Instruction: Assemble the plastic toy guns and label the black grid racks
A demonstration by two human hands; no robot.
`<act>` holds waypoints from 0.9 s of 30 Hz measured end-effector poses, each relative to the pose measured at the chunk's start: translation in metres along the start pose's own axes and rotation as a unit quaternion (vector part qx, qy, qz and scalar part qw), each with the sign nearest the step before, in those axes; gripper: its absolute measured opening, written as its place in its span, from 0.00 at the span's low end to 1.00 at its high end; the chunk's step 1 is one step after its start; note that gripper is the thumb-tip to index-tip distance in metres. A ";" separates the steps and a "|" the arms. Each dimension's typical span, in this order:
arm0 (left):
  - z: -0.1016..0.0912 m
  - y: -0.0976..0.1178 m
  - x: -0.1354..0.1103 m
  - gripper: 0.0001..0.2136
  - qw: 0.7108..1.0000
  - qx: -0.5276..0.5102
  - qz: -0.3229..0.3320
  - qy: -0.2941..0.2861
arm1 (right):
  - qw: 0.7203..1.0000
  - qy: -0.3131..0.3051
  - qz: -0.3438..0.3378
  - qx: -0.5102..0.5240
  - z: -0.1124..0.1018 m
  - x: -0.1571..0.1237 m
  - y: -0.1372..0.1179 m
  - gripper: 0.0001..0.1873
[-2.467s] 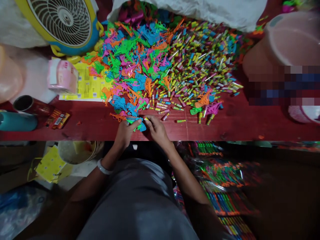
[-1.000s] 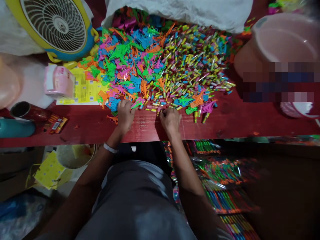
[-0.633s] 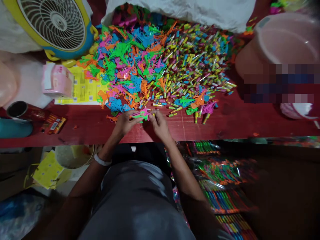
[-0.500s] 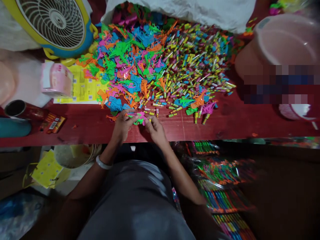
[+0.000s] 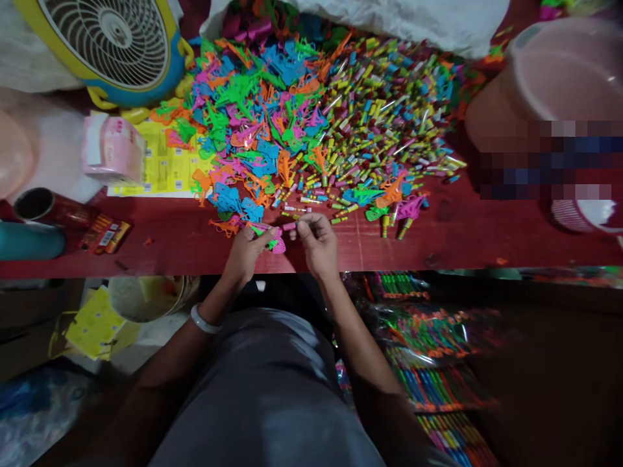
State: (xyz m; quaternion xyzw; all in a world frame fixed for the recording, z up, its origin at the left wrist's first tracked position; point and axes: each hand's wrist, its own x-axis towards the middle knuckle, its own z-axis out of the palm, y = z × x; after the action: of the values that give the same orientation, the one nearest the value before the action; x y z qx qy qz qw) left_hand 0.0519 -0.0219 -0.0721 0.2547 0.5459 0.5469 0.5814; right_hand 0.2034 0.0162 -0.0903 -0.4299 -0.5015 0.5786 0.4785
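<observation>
The left hand [image 5: 246, 253] has its fingers closed on a pink piece [image 5: 278, 245] and some green plastic, held just over the front of the worktop [image 5: 438, 240]. Just beside it, the right hand [image 5: 321, 246] pinches a small tube [image 5: 289, 226] between thumb and fingers, its pink end pointing at the piece, a gap between the two.

Behind the hands lies a heap of bright toys [image 5: 243, 91], running into a heap of tubes [image 5: 384, 110] on the right. Over at the right edge stands a pink bucket [image 5: 491, 110], and I can't make out its bottom; a basket [image 5: 567, 219] near it has something white in it. At the left, a can [image 5: 68, 212] shows a dark mouth, its inside too dim to read. Below the worktop, a pail [image 5: 187, 295] holds something yellow, and clear packs [image 5: 433, 383] are filled with rows of coloured pieces.
</observation>
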 end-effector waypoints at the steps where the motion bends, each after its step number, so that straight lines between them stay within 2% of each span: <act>1: 0.000 0.000 0.000 0.16 1.000 -0.003 -0.001 0.002 | 1.000 -0.017 0.010 0.002 0.000 -0.003 0.001 0.17; 7: 0.001 0.000 0.001 0.16 0.999 0.027 0.036 -0.015 | 0.991 -0.077 -0.019 -0.112 -0.002 -0.011 0.006 0.17; 13: 0.000 -0.001 0.002 0.14 0.999 0.032 0.037 0.007 | 0.978 -0.060 -0.070 -0.190 -0.008 -0.004 0.009 0.14; 18: -0.003 -0.003 0.003 0.13 0.997 0.058 0.053 -0.006 | 0.977 -0.090 -0.052 -0.188 -0.006 -0.006 0.011 0.15; 24: -0.002 -0.002 0.002 0.16 0.995 0.078 0.054 -0.025 | 0.979 -0.062 -0.055 -0.186 -0.004 -0.005 0.017 0.16; 27: -0.002 -0.001 0.002 0.15 0.994 0.088 0.062 -0.020 | 0.982 -0.077 -0.048 -0.163 -0.004 -0.005 0.018 0.16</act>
State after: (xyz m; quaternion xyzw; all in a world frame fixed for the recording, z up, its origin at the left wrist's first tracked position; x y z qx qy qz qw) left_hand 0.0504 -0.0206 -0.0739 0.3491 0.5635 0.5268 0.5321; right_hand 0.2060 0.0108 -0.1088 -0.4320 -0.6443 0.4968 0.3890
